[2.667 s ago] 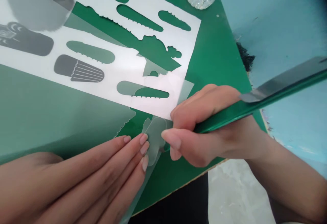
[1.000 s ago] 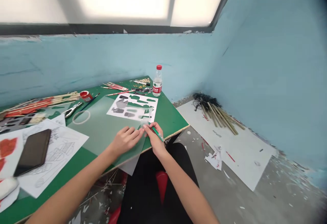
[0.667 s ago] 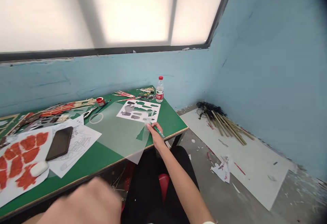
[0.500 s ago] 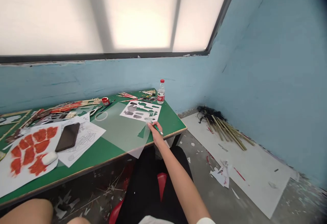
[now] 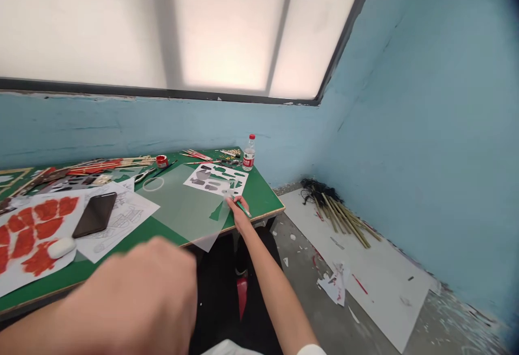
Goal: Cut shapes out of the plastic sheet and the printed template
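Fingers of the left hand [image 5: 141, 295] cannot be made out. That hand is a large blur close to the camera, well apart from the white cut-out sheet [image 5: 214, 178] and cut off by the lower border, so it is impossible to tell whether it is open, closed or holding anything. The right hand [image 5: 236, 210] is small in the view, at the near right corner of the white cut-out sheet. Its fingers [image 5: 232, 201] are curled closed round a green-handled tool [image 5: 244, 211], whose working tip is hidden under them. The handle sticks out past the hand, away from the sheet and toward the near edge of the green table [image 5: 263, 199]. The hand rests on the corner of a translucent film [image 5: 182, 209] that spreads out from under the white cut-out sheet on its near and left sides. A green gap cut in the film [image 5: 217, 212] lies just nearer than the sheet. One corner of the film hangs over the table's near edge. A strip of bare green runs to the right of the sheet as far as the table's right edge, with open floor beyond. A water bottle [image 5: 248, 153] stands just past the sheet's far right corner. A dark phone [image 5: 94, 214] lies well to the sheet's left, on line drawings [image 5: 130, 209].
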The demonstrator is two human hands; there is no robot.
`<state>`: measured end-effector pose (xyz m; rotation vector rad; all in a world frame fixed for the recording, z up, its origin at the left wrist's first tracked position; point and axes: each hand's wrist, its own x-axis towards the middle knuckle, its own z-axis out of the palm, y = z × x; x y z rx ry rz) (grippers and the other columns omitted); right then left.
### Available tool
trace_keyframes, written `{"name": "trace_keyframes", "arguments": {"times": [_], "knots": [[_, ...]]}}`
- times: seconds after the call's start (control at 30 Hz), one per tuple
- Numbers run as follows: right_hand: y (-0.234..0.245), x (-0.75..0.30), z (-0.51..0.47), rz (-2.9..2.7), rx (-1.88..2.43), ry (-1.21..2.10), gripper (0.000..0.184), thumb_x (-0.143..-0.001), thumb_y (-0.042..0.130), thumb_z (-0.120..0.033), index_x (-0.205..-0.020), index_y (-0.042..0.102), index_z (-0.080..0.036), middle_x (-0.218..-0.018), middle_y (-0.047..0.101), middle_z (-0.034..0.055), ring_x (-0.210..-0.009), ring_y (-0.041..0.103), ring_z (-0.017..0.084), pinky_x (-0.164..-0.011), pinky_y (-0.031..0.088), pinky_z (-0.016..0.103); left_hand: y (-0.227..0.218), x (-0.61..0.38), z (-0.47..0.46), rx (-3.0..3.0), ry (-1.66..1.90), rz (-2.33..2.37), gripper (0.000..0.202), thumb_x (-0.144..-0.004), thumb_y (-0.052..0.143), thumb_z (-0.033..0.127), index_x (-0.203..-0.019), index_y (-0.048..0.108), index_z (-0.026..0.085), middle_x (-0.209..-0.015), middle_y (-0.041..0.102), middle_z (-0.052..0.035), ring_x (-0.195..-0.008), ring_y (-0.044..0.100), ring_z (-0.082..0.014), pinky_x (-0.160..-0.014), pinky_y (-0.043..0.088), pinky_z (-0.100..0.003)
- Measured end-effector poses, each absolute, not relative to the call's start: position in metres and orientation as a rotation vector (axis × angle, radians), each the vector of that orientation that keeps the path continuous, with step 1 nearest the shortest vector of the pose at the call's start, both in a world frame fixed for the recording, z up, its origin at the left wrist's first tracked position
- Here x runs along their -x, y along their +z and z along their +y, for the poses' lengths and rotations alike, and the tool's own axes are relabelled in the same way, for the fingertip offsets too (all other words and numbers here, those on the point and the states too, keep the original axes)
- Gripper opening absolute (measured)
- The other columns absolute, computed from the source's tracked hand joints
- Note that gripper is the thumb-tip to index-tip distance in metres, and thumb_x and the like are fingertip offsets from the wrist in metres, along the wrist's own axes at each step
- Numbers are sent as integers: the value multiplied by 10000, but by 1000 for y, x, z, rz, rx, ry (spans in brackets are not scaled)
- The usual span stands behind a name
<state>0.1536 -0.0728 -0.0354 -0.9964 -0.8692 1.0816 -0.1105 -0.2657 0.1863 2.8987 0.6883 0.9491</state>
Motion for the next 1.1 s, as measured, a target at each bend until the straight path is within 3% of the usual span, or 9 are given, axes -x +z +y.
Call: {"name": "trace_keyframes", "arguments": {"times": [0.07,0.17,0.23,0.37,0.47,0.67,0.87,1.0,1.1], "knots": [[-36,-154,-73,-878,980,1095,365,-1028,686,-387,-1310,651,-159,-1290,683,100,-1107,701,233,-948,625,444,181,91,-204,-2463,1065,818,552,-1157,248,415,-760,580,225,-701,658,-13,-614,617,-145,-625,551,-295],[-38,-155,-73,-884,955,1120,356,-1026,690,-385,-1298,656,-158,-1277,688,97,-1099,703,229,-944,626,440,138,56,-108,-2165,1028,942,426,-1135,433,471,-902,628,171,-801,673,-21,-660,637,-140,-582,537,-264],[-39,-156,-74,-883,939,1134,344,-1026,691,-380,-1287,659,-157,-1264,692,95,-1090,705,224,-939,627,434,94,36,-59,-2033,923,972,338,-1073,614,468,-1053,667,134,-902,687,-26,-707,657,-133,-629,575,-266],[-39,-158,-77,-873,923,1153,299,-1025,693,-367,-1233,676,-153,-1206,706,81,-1038,709,205,-908,631,406,21,11,-12,-1870,757,914,307,-1049,672,420,-1165,679,136,-1027,705,-52,-824,695,-165,-728,623,-318],[-38,-159,-80,-855,915,1171,268,-1022,698,-357,-1189,682,-148,-1143,713,67,-986,710,188,-875,632,382,-6,7,-1,-1797,728,830,314,-1051,664,431,-1160,681,137,-1047,706,-57,-857,699,-175,-760,626,-335],[-33,-159,-84,-807,911,1213,184,-1004,724,-312,-1051,683,-139,-988,708,24,-869,696,151,-803,620,328,-26,19,4,-1718,741,706,325,-1057,650,452,-1128,683,137,-1006,702,-48,-826,690,-167,-753,619,-332],[-23,-159,-86,-732,954,1228,186,-967,754,-288,-935,638,-146,-878,664,-11,-779,647,128,-746,572,289,-34,17,1,-1700,763,630,296,-1026,705,399,-1176,678,145,-1094,707,-68,-938,707,-197,-828,632,-375],[-12,-151,-90,-668,1013,1193,300,-880,826,-326,-884,561,-186,-852,657,-31,-732,605,114,-712,512,257,-34,11,-7,-1706,812,682,311,-1017,720,383,-1212,666,147,-1062,701,-58,-898,702,-188,-786,628,-351],[1,-148,-91,-657,1065,1190,426,-772,905,-395,-825,520,-220,-801,660,-48,-672,554,104,-655,442,233,-30,13,-13,-1715,872,807,268,-1005,736,368,-1134,665,143,-977,674,-29,-797,659,-151,-705,595,-296]]}}
